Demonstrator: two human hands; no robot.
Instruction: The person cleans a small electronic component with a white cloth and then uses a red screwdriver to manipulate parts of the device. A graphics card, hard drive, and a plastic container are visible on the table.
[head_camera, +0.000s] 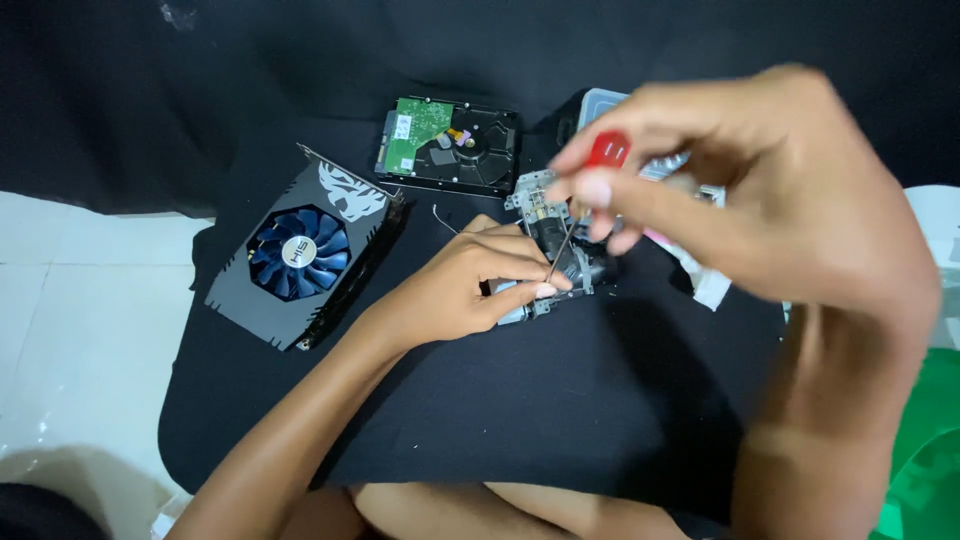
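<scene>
Seen from the head camera, a person seated at a black cloth (520, 400) spread over a pale tiled floor (70, 300) works on a small metal drive assembly (555, 250), which sits near the middle of the cloth, just in front of 1 hard drive (450, 145) lying circuit-board side up. The left hand (470, 285) rests on the near side of the assembly with its fingers (525, 290) curled and pressed against the frame, apparently to keep the part from turning under the tool. The right hand (780, 190), raised closer to the lens and blurred, pinches the red handle of a slim screwdriver (595, 175) between thumb and fingertips; the thin shaft slants down so that its tip meets the assembly beside the left fingertips, a hold that judges well for fine twisting rather than force. To the left, well apart from both hands, lies 1 graphics card (300, 255), fan side up, its blue blades visible. Behind the right hand a clear plastic container (600, 100) shows only in part, and its contents cannot be made out. A green object (925, 460) fills the lower right corner.
</scene>
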